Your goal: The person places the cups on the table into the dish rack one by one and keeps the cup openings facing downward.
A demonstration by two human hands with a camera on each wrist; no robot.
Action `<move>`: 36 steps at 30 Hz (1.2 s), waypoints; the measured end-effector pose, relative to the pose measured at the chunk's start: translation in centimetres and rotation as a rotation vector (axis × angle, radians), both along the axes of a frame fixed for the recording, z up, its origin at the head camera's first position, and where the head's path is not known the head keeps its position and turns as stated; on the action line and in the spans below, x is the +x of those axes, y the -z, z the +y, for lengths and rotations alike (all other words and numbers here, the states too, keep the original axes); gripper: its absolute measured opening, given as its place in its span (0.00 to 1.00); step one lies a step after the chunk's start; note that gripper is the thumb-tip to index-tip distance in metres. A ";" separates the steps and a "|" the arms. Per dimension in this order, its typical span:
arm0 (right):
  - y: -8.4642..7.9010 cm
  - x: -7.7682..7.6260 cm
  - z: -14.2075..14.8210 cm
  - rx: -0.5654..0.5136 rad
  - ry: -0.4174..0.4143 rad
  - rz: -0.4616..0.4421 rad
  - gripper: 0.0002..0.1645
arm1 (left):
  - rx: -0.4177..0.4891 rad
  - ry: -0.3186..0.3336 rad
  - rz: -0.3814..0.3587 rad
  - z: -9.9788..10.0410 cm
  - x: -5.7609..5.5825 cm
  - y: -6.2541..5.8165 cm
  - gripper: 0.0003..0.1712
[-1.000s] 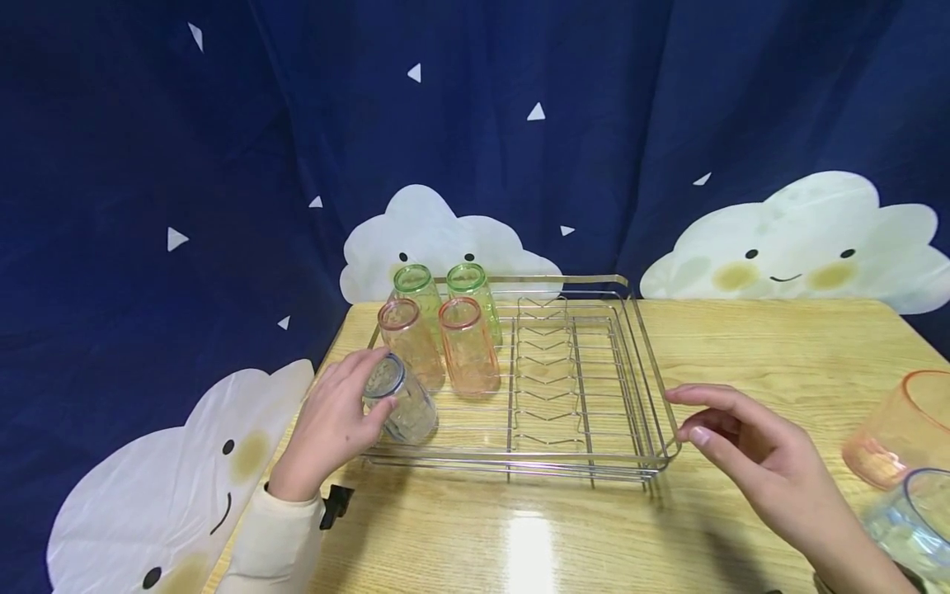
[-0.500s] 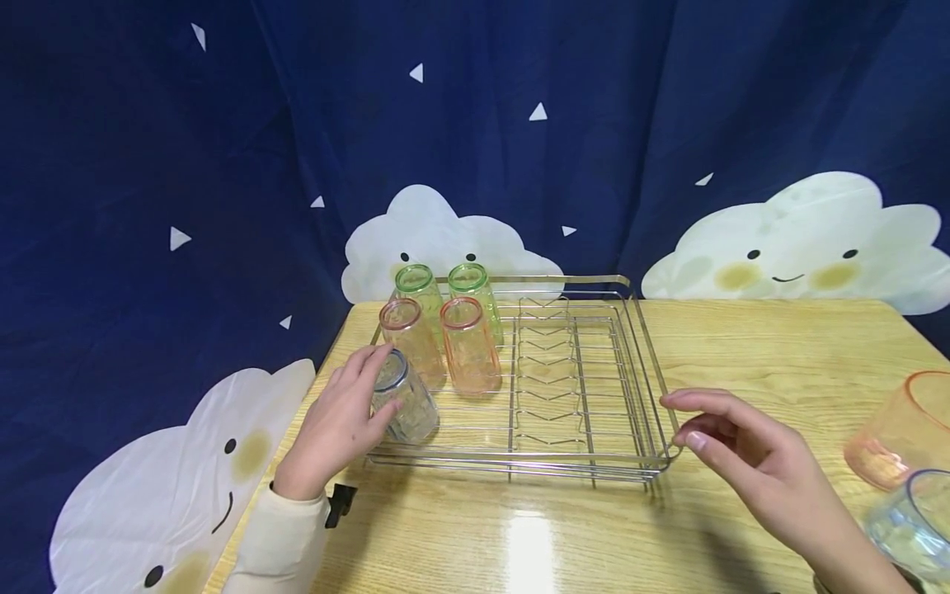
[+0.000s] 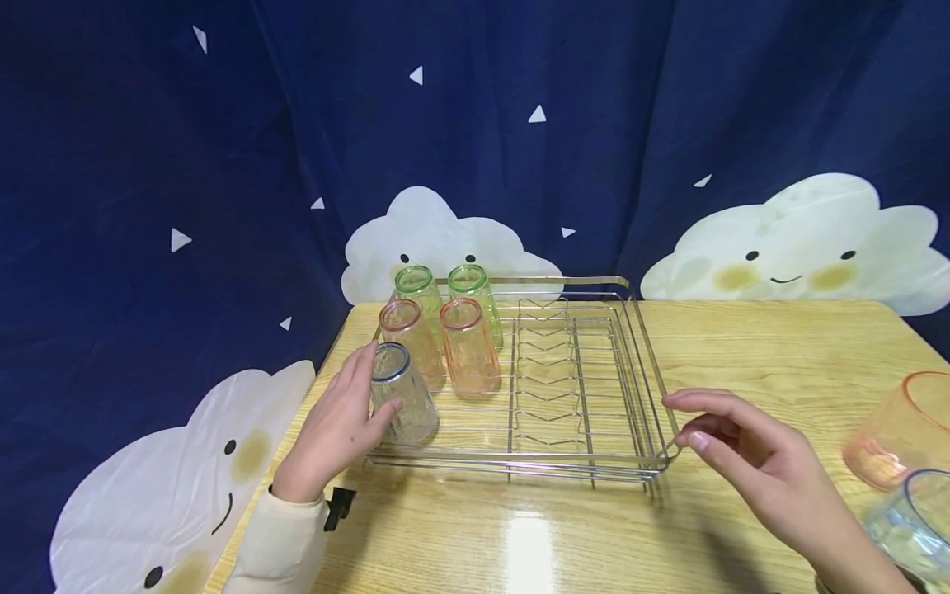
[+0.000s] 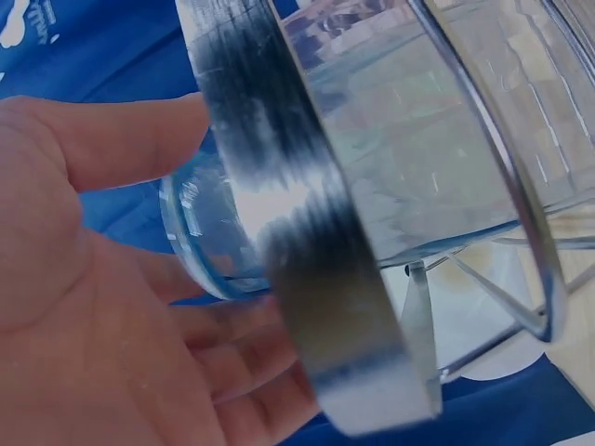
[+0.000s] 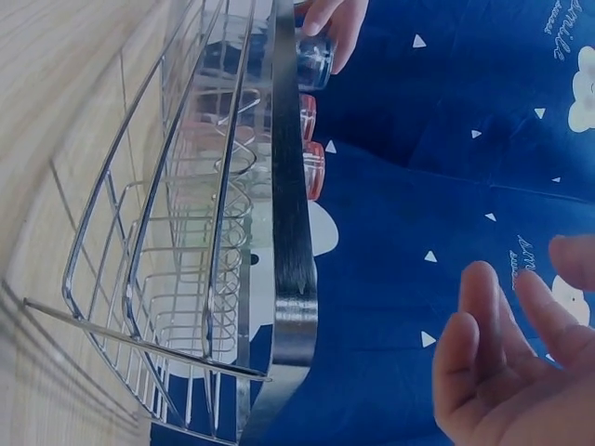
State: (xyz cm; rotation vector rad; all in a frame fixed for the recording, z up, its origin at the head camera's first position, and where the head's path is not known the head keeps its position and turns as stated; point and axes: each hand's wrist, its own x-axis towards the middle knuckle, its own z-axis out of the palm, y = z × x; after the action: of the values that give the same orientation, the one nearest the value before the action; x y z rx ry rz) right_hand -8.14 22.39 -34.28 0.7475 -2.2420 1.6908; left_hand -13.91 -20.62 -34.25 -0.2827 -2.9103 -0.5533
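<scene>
**Blue cup [image 3: 411,402] stood in the rack [image 3: 549,455], and an even release was called for**

Base up and about upright, the blue cup was seen in the rack's near left corner, just inside the rim band. It was bracketed by the left hand [image 3: 334,421], thumb to one side, fingers curled round the other; how hard it was pressed could not be told. The setting down was judged the step in hand, and care was wanted: the mouth to be felt flat on the wires first, then thumb and fingers to be eased away evenly and lifted over the band, so that nothing was tipped. A slow exit was advised, for the red cups [image 3: 470,351] were ranked just behind, base up, and could easily be knocked. Beyond them, the green cups [image 3: 475,299] were paired likewise. By the near right corner, the right hand [image 3: 750,454] was held apart from the wire, fingers relaxed, nothing gripped; from there the rack could best be steadied. Farther right, on the table [image 3: 750,346], an orange cup [image 3: 883,450] and a second blue tumbler [image 3: 909,528] were parked, mouth up.
</scene>
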 end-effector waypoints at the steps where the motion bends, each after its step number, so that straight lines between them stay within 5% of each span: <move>1: 0.0 0.0 0.0 -0.007 0.002 -0.002 0.22 | 0.002 0.000 0.003 0.0 0.1 0.0 0.46; 10: 0.2 -0.2 0.3 -0.053 -0.008 0.004 0.22 | -0.020 -0.028 0.042 0.3 0.7 -0.6 0.42; 19: 0.1 -0.1 0.3 -0.052 -0.011 0.001 0.22 | 0.104 -0.083 0.332 1.1 1.1 -0.9 0.33; 28: 0.5 -0.3 0.5 -0.240 -0.109 0.084 0.22 | 0.211 0.053 0.477 2.3 1.6 -1.3 0.29; 36: 0.2 -0.2 0.7 -0.247 -0.111 0.090 0.22 | 0.248 0.191 0.548 3.3 2.0 -1.5 0.29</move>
State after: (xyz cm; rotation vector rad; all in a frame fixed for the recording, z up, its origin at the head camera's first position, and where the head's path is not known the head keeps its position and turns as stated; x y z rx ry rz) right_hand -8.35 23.11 -34.50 0.8808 -1.9188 1.8989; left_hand -11.92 -17.28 -32.71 -0.5780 -2.2761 -0.7232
